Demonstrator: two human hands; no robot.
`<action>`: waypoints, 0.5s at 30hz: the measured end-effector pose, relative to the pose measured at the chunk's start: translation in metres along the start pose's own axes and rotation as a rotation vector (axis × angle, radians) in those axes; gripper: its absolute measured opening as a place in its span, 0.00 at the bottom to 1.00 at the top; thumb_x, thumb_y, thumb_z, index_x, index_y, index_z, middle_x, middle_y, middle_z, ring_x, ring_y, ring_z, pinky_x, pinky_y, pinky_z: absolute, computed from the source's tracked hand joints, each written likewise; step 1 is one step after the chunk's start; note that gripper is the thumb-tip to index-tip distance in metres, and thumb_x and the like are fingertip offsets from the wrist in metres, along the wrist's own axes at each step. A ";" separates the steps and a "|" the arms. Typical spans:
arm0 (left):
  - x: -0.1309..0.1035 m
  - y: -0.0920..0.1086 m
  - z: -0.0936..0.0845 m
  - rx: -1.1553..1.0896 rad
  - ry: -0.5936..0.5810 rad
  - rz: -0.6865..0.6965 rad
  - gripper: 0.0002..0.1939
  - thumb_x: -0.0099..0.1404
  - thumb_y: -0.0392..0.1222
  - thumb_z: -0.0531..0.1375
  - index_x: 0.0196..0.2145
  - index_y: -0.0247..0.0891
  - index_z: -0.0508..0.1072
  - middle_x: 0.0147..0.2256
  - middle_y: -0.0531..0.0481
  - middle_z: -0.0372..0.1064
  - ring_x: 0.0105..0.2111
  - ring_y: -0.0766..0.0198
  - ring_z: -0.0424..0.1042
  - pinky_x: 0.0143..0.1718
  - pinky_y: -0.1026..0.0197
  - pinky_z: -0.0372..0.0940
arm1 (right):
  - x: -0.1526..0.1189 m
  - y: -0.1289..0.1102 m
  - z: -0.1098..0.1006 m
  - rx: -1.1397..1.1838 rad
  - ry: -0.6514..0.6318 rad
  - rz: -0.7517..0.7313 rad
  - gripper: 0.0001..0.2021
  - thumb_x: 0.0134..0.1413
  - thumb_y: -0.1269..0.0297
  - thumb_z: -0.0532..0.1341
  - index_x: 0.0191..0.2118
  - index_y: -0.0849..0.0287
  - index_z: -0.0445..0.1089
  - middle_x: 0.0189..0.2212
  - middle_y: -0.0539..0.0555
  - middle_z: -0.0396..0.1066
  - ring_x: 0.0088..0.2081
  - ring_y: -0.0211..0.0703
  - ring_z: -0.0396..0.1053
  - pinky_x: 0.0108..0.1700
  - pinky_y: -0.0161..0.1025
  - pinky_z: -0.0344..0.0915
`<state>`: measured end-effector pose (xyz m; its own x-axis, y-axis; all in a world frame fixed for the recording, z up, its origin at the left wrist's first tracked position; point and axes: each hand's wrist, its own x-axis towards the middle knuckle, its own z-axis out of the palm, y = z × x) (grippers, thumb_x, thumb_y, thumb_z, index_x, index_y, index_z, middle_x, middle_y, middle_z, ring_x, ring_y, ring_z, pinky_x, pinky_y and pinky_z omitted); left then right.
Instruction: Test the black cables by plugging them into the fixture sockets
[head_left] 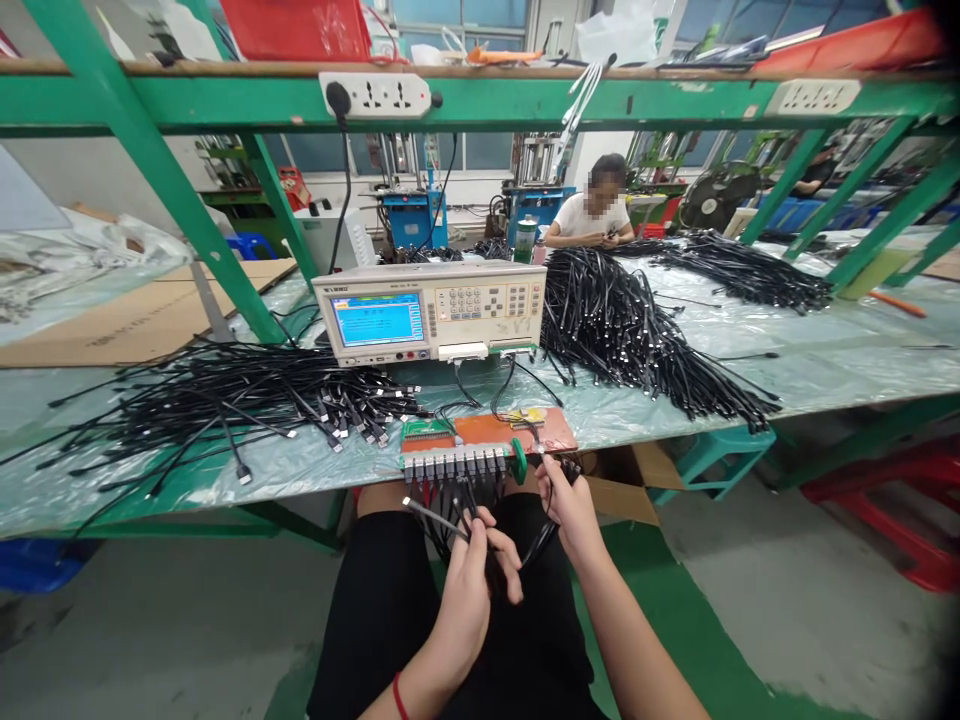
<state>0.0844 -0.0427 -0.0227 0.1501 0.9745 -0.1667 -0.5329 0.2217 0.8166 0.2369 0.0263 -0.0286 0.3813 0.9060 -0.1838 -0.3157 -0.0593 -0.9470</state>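
Note:
My left hand [474, 575] is closed around black USB cables, and one cable's plug [431, 515] sticks out to the left. At the table edge my right hand [568, 505] pinches a black cable by its end, close to a small connector on the orange test board [555, 430]. More cable hangs in a loop between my hands. A row of metal USB ports [455, 464] lines the board's front, with several black cables hanging below it. Beside the row stands a green round piece [519, 461]. Wires join the board to a cable tester [431, 315] with a lit blue screen.
Loose black cables [225, 395] spread over the table at left. A large cable bundle [637, 340] lies to the right. Green shelf posts [165, 170] frame the bench. Below right are a cardboard box [626, 490] and a teal stool [716, 460]. Another person [592, 215] sits opposite.

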 end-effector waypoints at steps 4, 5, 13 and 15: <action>0.001 -0.003 -0.003 -0.019 -0.009 -0.087 0.24 0.66 0.64 0.60 0.37 0.37 0.67 0.20 0.61 0.56 0.15 0.75 0.46 0.16 0.69 0.44 | 0.000 0.000 0.001 -0.018 -0.036 0.014 0.28 0.44 0.36 0.69 0.27 0.62 0.70 0.15 0.46 0.59 0.13 0.27 0.45 0.15 0.30 0.37; 0.001 -0.003 -0.004 -0.022 -0.013 -0.093 0.25 0.65 0.65 0.61 0.35 0.37 0.67 0.20 0.61 0.54 0.16 0.76 0.45 0.17 0.69 0.43 | 0.000 0.000 0.001 -0.023 -0.040 0.016 0.28 0.43 0.36 0.69 0.27 0.62 0.70 0.14 0.46 0.59 0.13 0.27 0.45 0.14 0.30 0.37; 0.000 0.000 -0.006 -0.053 0.021 -0.066 0.26 0.64 0.64 0.63 0.31 0.34 0.70 0.20 0.60 0.52 0.17 0.75 0.45 0.21 0.66 0.41 | 0.006 0.003 0.007 0.007 -0.050 0.011 0.29 0.43 0.36 0.69 0.25 0.61 0.67 0.14 0.44 0.56 0.14 0.27 0.47 0.15 0.28 0.40; -0.001 0.002 -0.005 -0.073 0.014 -0.060 0.25 0.64 0.62 0.64 0.31 0.33 0.71 0.20 0.59 0.53 0.18 0.75 0.46 0.22 0.66 0.42 | 0.006 0.003 0.007 0.023 -0.040 0.015 0.29 0.42 0.37 0.70 0.23 0.60 0.64 0.13 0.43 0.54 0.14 0.27 0.47 0.15 0.28 0.40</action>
<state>0.0791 -0.0427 -0.0235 0.1726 0.9596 -0.2223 -0.5826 0.2815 0.7625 0.2319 0.0343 -0.0305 0.3412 0.9213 -0.1865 -0.3409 -0.0636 -0.9379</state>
